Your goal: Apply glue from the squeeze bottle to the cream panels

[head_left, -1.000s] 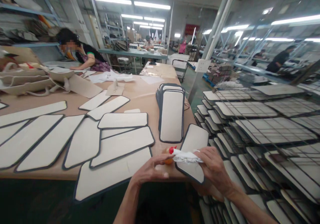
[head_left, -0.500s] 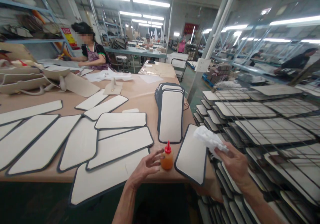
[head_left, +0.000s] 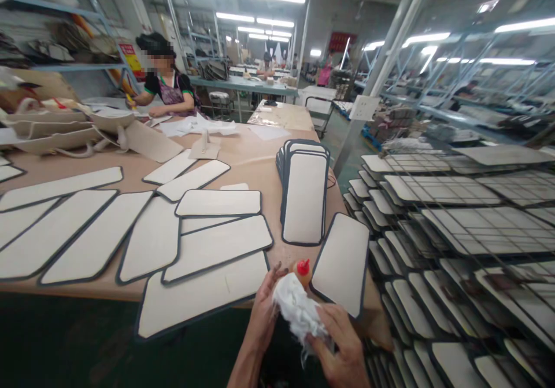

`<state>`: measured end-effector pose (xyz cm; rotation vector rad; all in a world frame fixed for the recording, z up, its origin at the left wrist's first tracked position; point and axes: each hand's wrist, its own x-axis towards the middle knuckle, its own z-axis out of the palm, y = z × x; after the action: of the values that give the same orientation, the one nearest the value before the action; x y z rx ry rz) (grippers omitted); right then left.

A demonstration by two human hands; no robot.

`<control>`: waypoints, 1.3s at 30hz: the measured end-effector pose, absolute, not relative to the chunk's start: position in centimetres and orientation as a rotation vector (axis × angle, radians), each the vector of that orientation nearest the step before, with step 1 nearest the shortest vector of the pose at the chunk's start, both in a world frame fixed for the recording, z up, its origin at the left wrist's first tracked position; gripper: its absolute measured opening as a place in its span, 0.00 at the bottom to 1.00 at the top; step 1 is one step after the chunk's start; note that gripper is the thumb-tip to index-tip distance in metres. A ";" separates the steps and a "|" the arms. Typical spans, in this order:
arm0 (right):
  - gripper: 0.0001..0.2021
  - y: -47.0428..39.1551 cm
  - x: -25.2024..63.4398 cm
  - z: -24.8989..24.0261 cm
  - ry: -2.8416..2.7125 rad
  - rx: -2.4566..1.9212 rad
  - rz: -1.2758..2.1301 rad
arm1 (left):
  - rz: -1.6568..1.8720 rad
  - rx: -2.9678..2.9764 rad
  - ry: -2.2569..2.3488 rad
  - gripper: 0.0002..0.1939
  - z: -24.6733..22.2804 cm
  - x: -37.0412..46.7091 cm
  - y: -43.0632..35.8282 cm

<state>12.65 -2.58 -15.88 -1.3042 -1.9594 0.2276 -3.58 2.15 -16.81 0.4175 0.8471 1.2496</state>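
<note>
My right hand point(head_left: 342, 342) grips a crumpled white rag point(head_left: 297, 304) with frayed edges, just past the table's front edge. The rag's far end lies against my left hand point(head_left: 262, 310), whose fingers are stretched out and darkly smudged at the tips. Behind the rag stands a squeeze bottle point(head_left: 303, 269) with a red nozzle cap and orange contents, its lower part hidden. To its right a white panel with a dark edge point(head_left: 341, 263) lies flat at the table corner. A neat stack of similar panels point(head_left: 304, 197) sits just beyond the bottle.
Several dark-edged white panels point(head_left: 217, 249) overlap across the table's left side. Beige bag parts point(head_left: 56, 130) lie farther left. A wire rack point(head_left: 468, 232) loaded with panels stands close on the right. A co-worker point(head_left: 169, 90) works at the far left.
My right hand has brought the rag left and down, from above the corner panel to my left hand. My left hand has moved away from the bottle toward me. The view has shifted slightly.
</note>
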 end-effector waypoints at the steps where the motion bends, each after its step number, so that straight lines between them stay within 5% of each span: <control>1: 0.10 -2.1 12.1 -16.2 -1.971 -1.332 0.233 | 1.276 0.377 0.852 0.31 -16.9 -3.3 2.0; 9: 0.05 2.1 11.8 -17.1 -1.950 -1.546 0.164 | 1.282 0.221 0.888 0.28 -14.7 -2.5 1.1; 19: 0.07 3.1 13.7 -16.4 -1.920 -1.633 0.138 | 1.303 0.914 1.551 0.28 -12.0 -8.4 1.2; 30: 0.11 2.1 12.5 -16.3 -1.817 -1.576 0.488 | 1.414 0.129 0.346 0.34 -10.4 -5.7 1.5; 39: 0.19 1.3 12.4 -17.5 -1.656 -1.565 0.660 | 1.476 0.042 0.277 0.32 -10.4 -5.0 2.0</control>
<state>12.38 1.29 -17.47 -1.5651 -1.6559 0.6599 -4.99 1.96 -10.41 0.0416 0.2773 1.4759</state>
